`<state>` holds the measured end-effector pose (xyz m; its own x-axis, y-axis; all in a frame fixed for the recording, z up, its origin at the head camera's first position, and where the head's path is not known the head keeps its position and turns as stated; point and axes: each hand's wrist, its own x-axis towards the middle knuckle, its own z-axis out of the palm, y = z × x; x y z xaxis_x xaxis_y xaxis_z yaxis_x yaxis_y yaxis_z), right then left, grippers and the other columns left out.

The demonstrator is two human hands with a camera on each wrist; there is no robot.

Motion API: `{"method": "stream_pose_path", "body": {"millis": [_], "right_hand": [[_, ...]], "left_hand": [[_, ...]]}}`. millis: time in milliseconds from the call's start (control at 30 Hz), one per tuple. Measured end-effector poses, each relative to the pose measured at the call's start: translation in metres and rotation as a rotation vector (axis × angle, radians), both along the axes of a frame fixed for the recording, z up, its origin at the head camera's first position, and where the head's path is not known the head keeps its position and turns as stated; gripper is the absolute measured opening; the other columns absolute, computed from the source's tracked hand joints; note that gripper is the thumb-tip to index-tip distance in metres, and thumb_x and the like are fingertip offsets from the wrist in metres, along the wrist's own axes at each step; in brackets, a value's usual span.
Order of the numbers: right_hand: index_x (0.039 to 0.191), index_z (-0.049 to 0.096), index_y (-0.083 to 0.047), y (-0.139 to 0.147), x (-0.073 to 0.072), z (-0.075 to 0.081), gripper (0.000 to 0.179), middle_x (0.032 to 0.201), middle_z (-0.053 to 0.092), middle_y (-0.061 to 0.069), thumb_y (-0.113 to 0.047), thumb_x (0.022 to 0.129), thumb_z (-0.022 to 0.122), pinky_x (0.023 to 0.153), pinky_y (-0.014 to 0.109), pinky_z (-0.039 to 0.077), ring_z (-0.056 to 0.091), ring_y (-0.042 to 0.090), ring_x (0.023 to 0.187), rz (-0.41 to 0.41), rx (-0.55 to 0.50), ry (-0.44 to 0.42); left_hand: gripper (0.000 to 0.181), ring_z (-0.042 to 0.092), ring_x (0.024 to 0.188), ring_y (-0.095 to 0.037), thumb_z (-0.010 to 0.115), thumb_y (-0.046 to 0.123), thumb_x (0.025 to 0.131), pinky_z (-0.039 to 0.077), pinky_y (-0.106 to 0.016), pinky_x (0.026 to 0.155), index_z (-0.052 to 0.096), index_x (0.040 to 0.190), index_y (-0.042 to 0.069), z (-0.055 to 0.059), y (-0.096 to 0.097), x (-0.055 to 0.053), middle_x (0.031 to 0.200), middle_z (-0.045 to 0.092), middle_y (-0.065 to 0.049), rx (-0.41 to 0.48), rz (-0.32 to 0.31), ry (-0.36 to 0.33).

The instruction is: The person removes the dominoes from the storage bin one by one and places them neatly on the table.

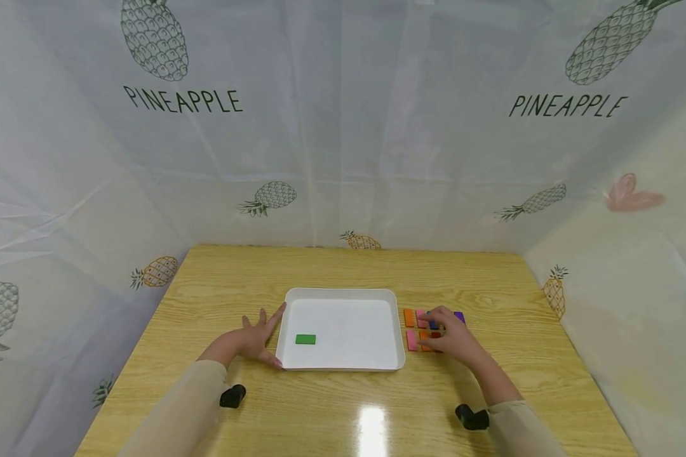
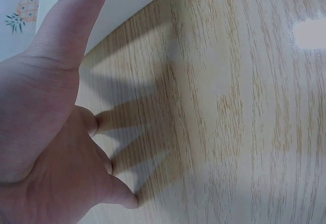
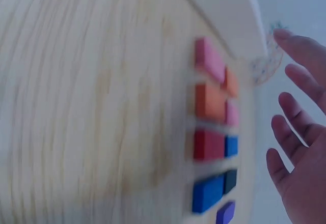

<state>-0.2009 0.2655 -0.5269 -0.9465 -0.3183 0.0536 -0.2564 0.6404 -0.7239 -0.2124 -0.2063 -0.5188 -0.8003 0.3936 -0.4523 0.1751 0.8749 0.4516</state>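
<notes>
A white tray (image 1: pixel 349 327) lies on the wooden table with one green block (image 1: pixel 305 339) inside, toward its lower left. My left hand (image 1: pixel 254 341) spreads its fingers at the tray's left side, with thumb and forefinger at the edge. Right of the tray, two rows of small coloured blocks stand, and my right hand (image 1: pixel 454 337) hovers over them, partly hiding them in the head view. Its fingers are loosely extended and hold nothing. The right wrist view shows pink (image 3: pixel 209 58), orange (image 3: pixel 210 103), red (image 3: pixel 209 145), blue (image 3: pixel 208 193), dark (image 3: pixel 230 182) and purple (image 3: pixel 225 213) blocks.
The table (image 1: pixel 297 412) has its far edge against a pale curtain (image 1: pixel 343 146) printed with pineapples, which also hangs on both sides. A black device (image 1: pixel 232 396) sits at the left wrist and another black device (image 1: pixel 472 417) at the right.
</notes>
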Motion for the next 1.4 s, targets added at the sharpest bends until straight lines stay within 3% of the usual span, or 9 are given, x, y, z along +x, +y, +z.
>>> {"method": "stream_pose_path", "body": {"millis": [100, 367, 700, 833, 933, 1067, 1400], "right_hand": [[0.121, 0.064, 0.000, -0.013, 0.002, 0.006, 0.043, 0.112, 0.056, 0.015, -0.013, 0.083, 0.079, 0.081, 0.048, 0.049, 0.052, 0.035, 0.101, 0.028, -0.083, -0.025], [0.121, 0.065, -0.002, -0.048, 0.004, 0.014, 0.047, 0.108, 0.056, 0.018, -0.019, 0.081, 0.081, 0.077, 0.039, 0.047, 0.051, 0.034, 0.093, 0.075, -0.198, -0.067], [0.120, 0.066, -0.002, -0.093, 0.008, 0.009, 0.039, 0.111, 0.061, 0.018, -0.008, 0.083, 0.078, 0.085, 0.047, 0.048, 0.054, 0.037, 0.098, 0.100, -0.255, -0.104], [0.118, 0.067, -0.003, -0.112, 0.013, 0.018, 0.036, 0.108, 0.062, 0.016, -0.006, 0.084, 0.077, 0.085, 0.044, 0.047, 0.055, 0.037, 0.096, 0.105, -0.259, -0.122], [0.118, 0.067, -0.002, -0.123, 0.012, 0.014, 0.035, 0.107, 0.062, 0.017, -0.006, 0.084, 0.076, 0.083, 0.040, 0.048, 0.056, 0.034, 0.094, 0.119, -0.279, -0.131], [0.118, 0.067, -0.002, -0.137, 0.008, -0.004, 0.036, 0.107, 0.064, 0.016, -0.009, 0.084, 0.077, 0.079, 0.032, 0.048, 0.056, 0.028, 0.090, 0.120, -0.306, -0.127], [0.116, 0.067, 0.000, -0.176, 0.004, -0.008, 0.038, 0.102, 0.065, 0.013, -0.012, 0.082, 0.079, 0.073, 0.027, 0.048, 0.059, 0.017, 0.082, 0.112, -0.295, -0.167]], "left_hand": [[0.136, -0.005, 0.122, -0.076, 0.084, 0.052, 0.067, 0.010, -0.084, 0.092, -0.013, 0.155, 0.016, 0.001, 0.000, 0.001, 0.148, -0.004, -0.046, 0.000, 0.000, 0.001], [0.136, -0.006, 0.123, -0.076, 0.085, 0.051, 0.067, 0.010, -0.084, 0.091, -0.013, 0.155, 0.016, 0.001, 0.001, 0.002, 0.148, -0.004, -0.045, 0.008, 0.007, 0.000], [0.136, -0.006, 0.122, -0.077, 0.086, 0.050, 0.066, 0.010, -0.084, 0.091, -0.012, 0.155, 0.017, 0.000, 0.001, 0.003, 0.148, -0.003, -0.047, 0.019, 0.008, 0.013], [0.136, -0.006, 0.121, -0.077, 0.087, 0.049, 0.066, 0.009, -0.084, 0.091, -0.011, 0.155, 0.017, -0.002, 0.001, 0.002, 0.147, -0.004, -0.047, 0.029, 0.011, 0.018], [0.136, -0.006, 0.121, -0.077, 0.088, 0.048, 0.065, 0.008, -0.084, 0.091, -0.009, 0.155, 0.017, -0.002, 0.000, 0.002, 0.147, -0.003, -0.047, 0.038, 0.016, 0.025], [0.135, -0.005, 0.121, -0.077, 0.089, 0.046, 0.065, 0.008, -0.083, 0.093, -0.006, 0.156, 0.017, -0.001, -0.001, 0.004, 0.148, -0.001, -0.046, 0.046, 0.026, 0.026], [0.133, -0.002, 0.126, -0.073, 0.091, 0.041, 0.063, 0.008, -0.081, 0.096, 0.001, 0.158, 0.016, 0.006, -0.007, 0.004, 0.151, 0.006, -0.041, 0.113, 0.025, 0.028]]}}
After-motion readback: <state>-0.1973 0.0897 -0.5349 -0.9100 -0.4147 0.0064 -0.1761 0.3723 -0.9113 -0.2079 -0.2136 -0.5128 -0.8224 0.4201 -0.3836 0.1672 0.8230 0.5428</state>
